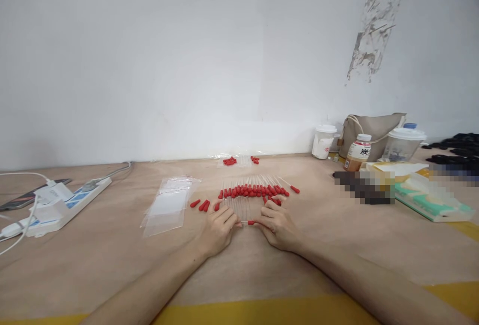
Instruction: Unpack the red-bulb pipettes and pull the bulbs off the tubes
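Observation:
My left hand [220, 225] and my right hand [276, 224] rest on the brown table, fingertips pinched toward each other. Between them lies a thin clear tube with a small red cap [250, 223] at the right hand's fingertips; the left hand pinches the tube's other end. Just beyond the hands, a row of clear tubes with red caps [254, 190] lies side by side. A few loose red caps [202, 205] sit to the left of the row. A second small heap of red caps [229, 161] lies on plastic near the wall.
A pile of clear plastic bags [168, 204] lies left of the hands. A white power strip [63, 205] with chargers and a phone [26, 198] sit at far left. Cups, a bottle [357, 153], a bag [374, 133] and boxes stand at right.

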Available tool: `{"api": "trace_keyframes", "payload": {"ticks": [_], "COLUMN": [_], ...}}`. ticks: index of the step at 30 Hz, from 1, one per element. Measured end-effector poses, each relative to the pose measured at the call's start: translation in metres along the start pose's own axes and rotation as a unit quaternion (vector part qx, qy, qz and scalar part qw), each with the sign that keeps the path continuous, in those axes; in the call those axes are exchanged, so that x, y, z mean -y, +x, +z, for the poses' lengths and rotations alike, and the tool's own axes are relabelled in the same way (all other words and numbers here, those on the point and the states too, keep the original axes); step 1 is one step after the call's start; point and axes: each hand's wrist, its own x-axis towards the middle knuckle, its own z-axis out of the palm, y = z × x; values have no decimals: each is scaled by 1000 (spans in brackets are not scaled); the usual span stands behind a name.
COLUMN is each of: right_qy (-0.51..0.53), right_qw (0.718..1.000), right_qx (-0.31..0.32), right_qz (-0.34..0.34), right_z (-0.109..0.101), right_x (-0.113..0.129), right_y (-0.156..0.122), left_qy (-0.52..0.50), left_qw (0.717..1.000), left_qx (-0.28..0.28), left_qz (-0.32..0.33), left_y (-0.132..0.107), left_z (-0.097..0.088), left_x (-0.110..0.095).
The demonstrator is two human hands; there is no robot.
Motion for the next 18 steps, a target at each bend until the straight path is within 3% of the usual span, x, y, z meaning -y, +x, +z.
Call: {"api": "trace_keyframes", "payload": {"ticks": [15,18], "right_qy": [40,65], "right_qw": [998,996], "right_qx": [51,54], "right_qz": [-10,10], "right_z": [-6,-11], "right_x": [-7,-18], "right_y": [3,0], "left_qy": [-17,-14], "left_qw": [1000,1000], "left_qx": [-10,-10], "left_qz": [-5,-26], "left_y": [-1,-6], "left_z": [0,-4], "left_x": [-1,7]}}
